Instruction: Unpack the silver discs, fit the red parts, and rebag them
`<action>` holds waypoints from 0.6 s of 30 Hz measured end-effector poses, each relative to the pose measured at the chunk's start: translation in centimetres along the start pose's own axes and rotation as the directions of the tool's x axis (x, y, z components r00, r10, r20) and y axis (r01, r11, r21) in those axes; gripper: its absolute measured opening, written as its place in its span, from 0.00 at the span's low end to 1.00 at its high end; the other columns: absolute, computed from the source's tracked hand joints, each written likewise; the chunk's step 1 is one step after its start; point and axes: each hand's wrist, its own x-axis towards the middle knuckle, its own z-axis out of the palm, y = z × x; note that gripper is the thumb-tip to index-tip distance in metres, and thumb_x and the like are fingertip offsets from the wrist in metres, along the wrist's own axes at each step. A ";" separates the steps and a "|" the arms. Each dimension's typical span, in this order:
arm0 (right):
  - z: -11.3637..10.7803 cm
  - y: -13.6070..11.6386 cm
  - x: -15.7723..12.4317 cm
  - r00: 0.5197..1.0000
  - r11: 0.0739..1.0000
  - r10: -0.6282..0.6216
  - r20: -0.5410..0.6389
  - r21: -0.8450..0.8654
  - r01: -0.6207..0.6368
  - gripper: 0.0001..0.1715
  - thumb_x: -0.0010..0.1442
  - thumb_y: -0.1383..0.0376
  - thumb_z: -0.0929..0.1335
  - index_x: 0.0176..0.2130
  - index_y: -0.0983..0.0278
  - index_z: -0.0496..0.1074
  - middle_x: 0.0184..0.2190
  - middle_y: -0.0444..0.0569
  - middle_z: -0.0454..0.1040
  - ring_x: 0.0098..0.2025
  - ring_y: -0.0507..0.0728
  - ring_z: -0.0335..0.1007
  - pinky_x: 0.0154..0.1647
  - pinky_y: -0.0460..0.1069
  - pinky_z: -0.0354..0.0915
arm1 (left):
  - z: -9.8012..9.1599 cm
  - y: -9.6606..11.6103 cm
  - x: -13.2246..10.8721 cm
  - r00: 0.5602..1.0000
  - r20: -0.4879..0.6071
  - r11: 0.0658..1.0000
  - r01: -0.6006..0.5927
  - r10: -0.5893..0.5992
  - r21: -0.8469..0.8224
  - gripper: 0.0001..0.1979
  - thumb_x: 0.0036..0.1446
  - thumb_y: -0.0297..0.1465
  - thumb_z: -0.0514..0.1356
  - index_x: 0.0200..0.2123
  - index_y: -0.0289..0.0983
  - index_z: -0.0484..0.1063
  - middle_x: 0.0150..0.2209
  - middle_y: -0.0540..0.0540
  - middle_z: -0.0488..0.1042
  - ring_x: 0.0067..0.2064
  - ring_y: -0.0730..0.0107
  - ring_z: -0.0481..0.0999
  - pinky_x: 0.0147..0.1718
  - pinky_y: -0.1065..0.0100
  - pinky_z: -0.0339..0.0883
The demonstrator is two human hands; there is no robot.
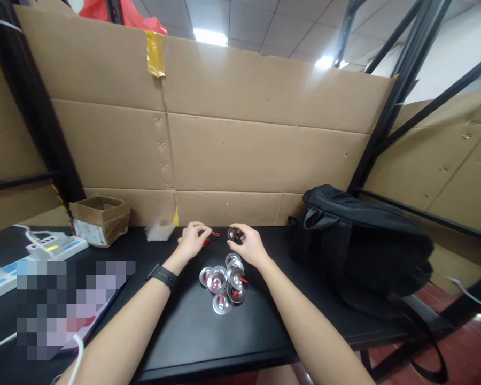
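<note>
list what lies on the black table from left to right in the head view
white plastic device with cables → open brown cardboard box → crumpled clear plastic bag → left hand pinching a small red loop → small round silver piece in the right hand → black fabric backpack

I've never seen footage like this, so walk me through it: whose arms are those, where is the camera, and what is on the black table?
There is no machine here: both bare arms belong to one person, and the single picture comes from a camera worn on that person's head, looking forward and down. The left hand, with a black watch on its wrist, pinches a red cord. The right hand holds a small shiny disc in its fingers. Nearer the person, on the black table, lies a cluster of silver discs with red bits at their centres. A black backpack lies to the right; a small cardboard box and a white power strip sit to the left.
</note>
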 end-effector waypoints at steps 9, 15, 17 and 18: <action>-2.7 6.3 -0.3 0.966 0.947 0.253 -0.054 -0.187 -0.259 0.21 0.47 0.64 0.77 0.43 0.63 0.78 0.38 0.50 0.80 0.39 0.58 0.75 0.46 0.53 0.69 | -1.2 -1.7 -0.4 0.994 -0.046 0.958 0.111 -0.103 0.264 0.15 0.59 0.42 0.56 0.33 0.42 0.81 0.49 0.38 0.74 0.53 0.43 0.66 0.49 0.44 0.59; -2.2 7.8 -0.6 0.946 0.925 0.320 0.043 -0.228 -0.303 0.17 0.46 0.63 0.78 0.38 0.61 0.79 0.37 0.48 0.81 0.38 0.58 0.76 0.42 0.51 0.68 | -1.2 -1.9 -0.3 0.984 0.001 0.936 0.171 -0.180 0.309 0.15 0.56 0.44 0.59 0.32 0.42 0.81 0.48 0.37 0.75 0.52 0.40 0.68 0.47 0.43 0.61; -2.1 8.2 -0.7 0.943 0.921 0.325 0.071 -0.249 -0.298 0.17 0.45 0.63 0.78 0.39 0.60 0.80 0.37 0.48 0.81 0.38 0.58 0.76 0.42 0.51 0.68 | -1.3 -1.6 -0.2 0.988 -0.009 0.941 0.150 -0.155 0.303 0.15 0.58 0.44 0.58 0.34 0.42 0.81 0.48 0.38 0.74 0.53 0.40 0.68 0.48 0.44 0.61; -2.1 8.3 -0.8 0.942 0.920 0.324 0.082 -0.260 -0.294 0.17 0.46 0.63 0.78 0.39 0.60 0.80 0.37 0.48 0.81 0.38 0.58 0.76 0.42 0.51 0.68 | -1.5 -1.3 -0.2 0.994 -0.011 0.951 0.109 -0.111 0.290 0.15 0.58 0.44 0.58 0.34 0.43 0.81 0.48 0.39 0.74 0.53 0.42 0.68 0.49 0.45 0.61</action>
